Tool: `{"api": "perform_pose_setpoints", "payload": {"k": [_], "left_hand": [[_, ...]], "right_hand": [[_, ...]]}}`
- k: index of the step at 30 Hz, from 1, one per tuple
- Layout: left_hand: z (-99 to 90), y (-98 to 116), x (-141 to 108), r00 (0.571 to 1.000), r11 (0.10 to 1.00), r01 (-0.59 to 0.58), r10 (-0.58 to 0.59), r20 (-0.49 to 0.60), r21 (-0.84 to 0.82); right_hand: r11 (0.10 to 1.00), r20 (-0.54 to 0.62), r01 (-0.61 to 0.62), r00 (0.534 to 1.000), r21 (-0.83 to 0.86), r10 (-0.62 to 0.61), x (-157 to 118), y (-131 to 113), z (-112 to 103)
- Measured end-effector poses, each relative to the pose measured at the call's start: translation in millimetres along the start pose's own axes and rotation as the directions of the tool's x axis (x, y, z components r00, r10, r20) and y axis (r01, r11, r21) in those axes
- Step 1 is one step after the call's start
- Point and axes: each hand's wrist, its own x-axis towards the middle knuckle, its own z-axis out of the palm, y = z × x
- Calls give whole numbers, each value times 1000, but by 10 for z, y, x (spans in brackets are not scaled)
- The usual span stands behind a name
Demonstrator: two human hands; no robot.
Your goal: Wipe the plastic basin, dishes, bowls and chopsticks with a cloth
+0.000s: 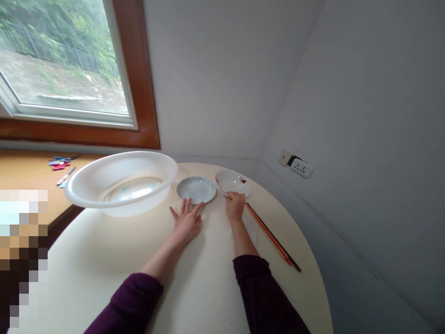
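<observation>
Fingers spread, my left hand (187, 220) is at the near edge of a small grey-blue plate (196, 189), its fingertips at the rim. My right hand (236, 205) is closed on the near rim of a shallow white bowl (227, 178) with a red decoration inside; its thumb and some fingertips are hidden. Just right of that hand lie thin chopsticks (267, 229), orange-red and dark brown, slanting toward the table's right edge. Something pale and see-through (251, 229) lies partly under my right forearm; I cannot make out what it is.
A large translucent white basin (121, 204) stands at the left of the round cream table (194, 297). On the wooden surface (21, 171) beyond are small colourful items (60, 163) and pens (66, 176). A wall socket (301, 167) is at the right, beneath it bare wall.
</observation>
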Motion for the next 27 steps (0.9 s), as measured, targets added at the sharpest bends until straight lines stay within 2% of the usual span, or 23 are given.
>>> {"api": "perform_pose_setpoints", "payload": {"k": [27], "left_hand": [[-6, 2, -3, 1000, 1000, 16, -16, -2, -9]], "right_hand": [[1000, 4, -8, 1000, 5, 8, 3, -11, -12]]}}
